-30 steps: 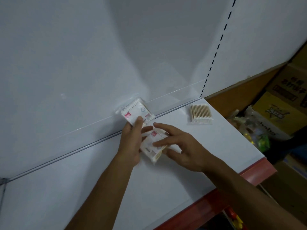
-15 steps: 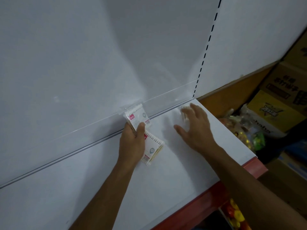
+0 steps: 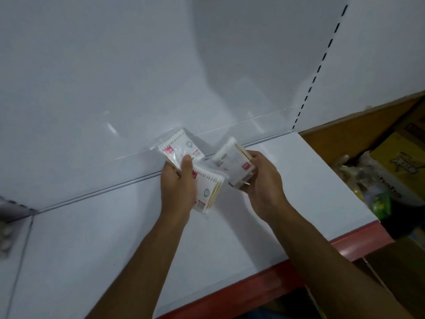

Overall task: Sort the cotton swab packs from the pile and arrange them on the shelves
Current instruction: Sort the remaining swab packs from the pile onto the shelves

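- far left: grey slotted bracket [image 3: 13, 209] at the back corner where two panels of the white shelf [image 3: 96, 245] meet.
- left hand [image 3: 178, 188] over the shelf near the back wall [image 3: 115, 65]; fingers curled, holding two cotton swab packs.
- upper pack [image 3: 180, 147]: pinned under the thumb, stands up against the clear strip [image 3: 264, 125] that runs along the back of the shelf; red label faces the camera.
- lower pack [image 3: 208, 192]: lies against the palm side of the left hand, wooden sticks visible along its right edge.
- right hand [image 3: 264, 180]: just beside the left, fingers curled round a third pack [image 3: 236, 163], which is tilted, its left edge close to the lower pack; contact between them cannot be told.
- front of shelf: red edge [image 3: 287, 270].
- right of shelf: yellow carton [image 3: 397, 162] and bagged goods [image 3: 368, 180], blurred.
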